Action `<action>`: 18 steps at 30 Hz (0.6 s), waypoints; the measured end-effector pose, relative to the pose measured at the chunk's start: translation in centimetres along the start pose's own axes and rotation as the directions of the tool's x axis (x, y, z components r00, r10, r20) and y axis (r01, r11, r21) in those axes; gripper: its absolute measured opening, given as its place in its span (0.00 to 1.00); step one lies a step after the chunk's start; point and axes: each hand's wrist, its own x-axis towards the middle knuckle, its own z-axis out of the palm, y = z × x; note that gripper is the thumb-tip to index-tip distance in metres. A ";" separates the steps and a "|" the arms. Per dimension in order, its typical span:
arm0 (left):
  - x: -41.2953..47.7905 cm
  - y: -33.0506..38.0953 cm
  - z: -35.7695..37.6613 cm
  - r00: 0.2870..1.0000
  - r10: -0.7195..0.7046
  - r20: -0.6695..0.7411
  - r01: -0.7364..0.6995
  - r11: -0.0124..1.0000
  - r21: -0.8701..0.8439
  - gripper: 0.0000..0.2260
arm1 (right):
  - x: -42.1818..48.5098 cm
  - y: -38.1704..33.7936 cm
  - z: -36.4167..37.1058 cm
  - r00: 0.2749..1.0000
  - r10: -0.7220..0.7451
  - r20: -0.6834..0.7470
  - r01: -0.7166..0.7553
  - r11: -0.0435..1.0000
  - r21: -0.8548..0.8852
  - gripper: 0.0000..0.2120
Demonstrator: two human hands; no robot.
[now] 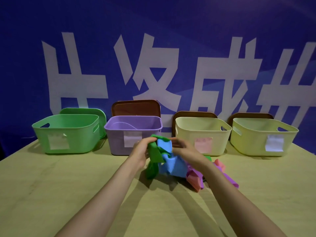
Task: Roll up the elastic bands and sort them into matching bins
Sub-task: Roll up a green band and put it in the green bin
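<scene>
Two hands are up over the worktop [68, 185], in front of the purple bin [118, 134]. The left hand [141, 150] has its fingers curled round the top of the green band [154, 155]. The right hand [183, 149] pinches the other end of that green top edge. I cannot tell if it pinches the blue band [168, 162] too.

The green band is flat, wide and floppy. Its top bit runs sideways from one hand to the other. The rest hangs straight down, and its low end touches the worktop. The blue band hangs between the hands, just right of the green one. It is all folded and crumpled, and its bottom sits on the worktop.

Under the right arm lie more bands in a messy pile. A purple band [230, 179] points away to the right. A pink band [193, 183] lies bunched up beside it.

Four bins stand in a row at the back. From left to right they are the green bin [68, 134], the purple bin, a cream bin [201, 130] and a yellow bin [253, 137]. Each has a paper label on the front. A lid leans behind each bin, the green lid [85, 111] behind the green bin and a brown lid [135, 107] behind the purple one.
</scene>
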 end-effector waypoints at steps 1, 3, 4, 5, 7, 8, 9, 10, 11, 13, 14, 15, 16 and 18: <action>0.2 -0.2 0.1 0.998 0.056 -0.018 -0.054 0.995 0.083 0.03 | -0.1 0.0 0.3 0.998 -0.055 0.024 0.054 0.996 0.073 0.14; 0.3 -0.3 0.6 0.993 0.115 -0.010 -0.110 0.971 0.213 0.02 | 0.0 -0.1 1.0 0.997 -0.074 -0.010 0.075 0.991 0.114 0.19; 0.3 -0.3 0.7 0.992 0.128 0.006 -0.126 0.957 0.260 0.01 | 0.2 -0.1 1.2 0.997 -0.057 -0.046 0.061 0.995 0.075 0.21; 0.4 -0.2 0.7 0.990 0.137 0.018 -0.137 0.946 0.294 0.01 | 0.3 -0.3 1.4 0.996 -0.049 -0.073 0.051 0.998 0.026 0.18; 0.4 -0.2 0.4 0.981 0.191 0.029 -0.188 0.912 0.365 0.01 | 0.7 0.0 1.5 0.991 -0.057 -0.118 0.061 0.998 0.030 0.05; 0.6 -0.4 0.1 0.965 0.260 0.026 -0.243 0.855 0.459 0.01 | 0.8 0.2 1.3 0.988 -0.049 -0.147 0.066 0.991 0.115 0.06; 0.9 -0.7 -0.4 0.941 0.337 0.029 -0.287 0.748 0.599 0.02 | 0.9 0.3 1.0 0.987 -0.012 -0.162 0.053 0.965 0.256 0.08; 1.1 -1.1 -0.9 0.914 0.404 0.041 -0.298 0.599 0.743 0.04 | 0.9 0.1 0.6 0.988 0.029 -0.155 0.033 0.924 0.381 0.08; 1.3 -1.5 -1.3 0.902 0.429 0.059 -0.264 0.437 0.860 0.07 | 0.7 -0.1 0.4 0.990 0.065 -0.127 0.002 0.884 0.468 0.09; 1.4 -2.2 -1.6 0.950 0.310 0.031 -0.137 0.329 0.934 0.11 | 0.6 -0.4 0.4 0.993 0.114 -0.028 -0.081 0.833 0.547 0.08; 1.3 -2.3 -1.7 0.981 0.194 0.009 -0.096 0.447 0.889 0.12 | 0.5 -0.6 0.5 0.993 0.115 0.028 -0.110 0.806 0.582 0.08; 1.1 -2.3 -1.5 0.999 0.043 -0.002 -0.028 0.679 0.734 0.11 | 0.5 -0.6 0.7 0.990 0.123 0.069 -0.139 0.760 0.635 0.08; 0.8 -2.3 -1.2 0.993 -0.109 0.036 0.077 0.864 0.497 0.10 | 0.4 -0.7 0.8 0.985 0.138 0.101 -0.170 0.723 0.669 0.10; 0.9 -1.8 -1.1 0.964 -0.226 0.140 0.214 0.972 0.097 0.09 | 0.3 -0.5 0.7 0.967 0.234 0.097 -0.235 0.685 0.689 0.11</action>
